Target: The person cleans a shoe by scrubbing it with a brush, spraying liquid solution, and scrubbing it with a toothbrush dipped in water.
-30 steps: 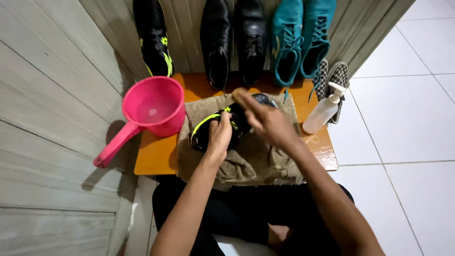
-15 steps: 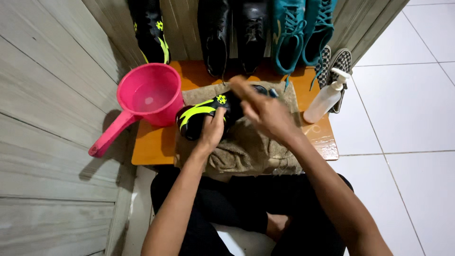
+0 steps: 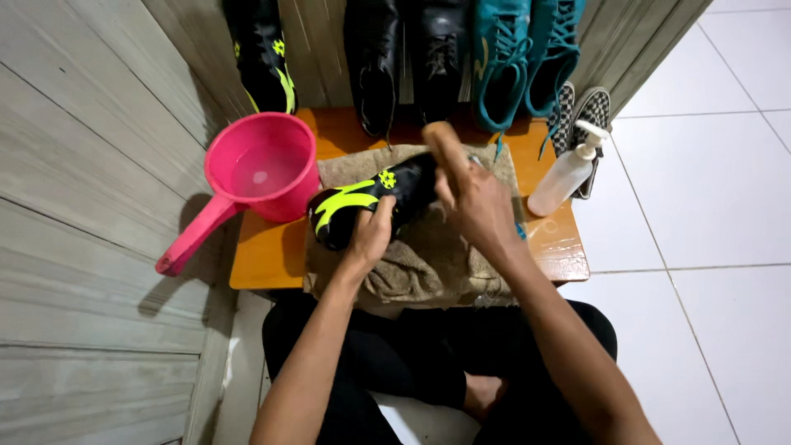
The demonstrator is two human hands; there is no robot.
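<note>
Right now my left hand (image 3: 372,235) clamps the black-and-yellow shoe (image 3: 371,202) on the brown towel (image 3: 428,264); my right hand (image 3: 474,206) is clenched around a wooden-handled brush (image 3: 441,148) over it. Pink water scoop (image 3: 259,173) sits left, spray bottle (image 3: 564,173) right.

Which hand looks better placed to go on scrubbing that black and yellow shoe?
Probably the right hand: it holds a wooden-handled brush over the shoe, while the left hand is busy gripping the shoe's side.
</note>
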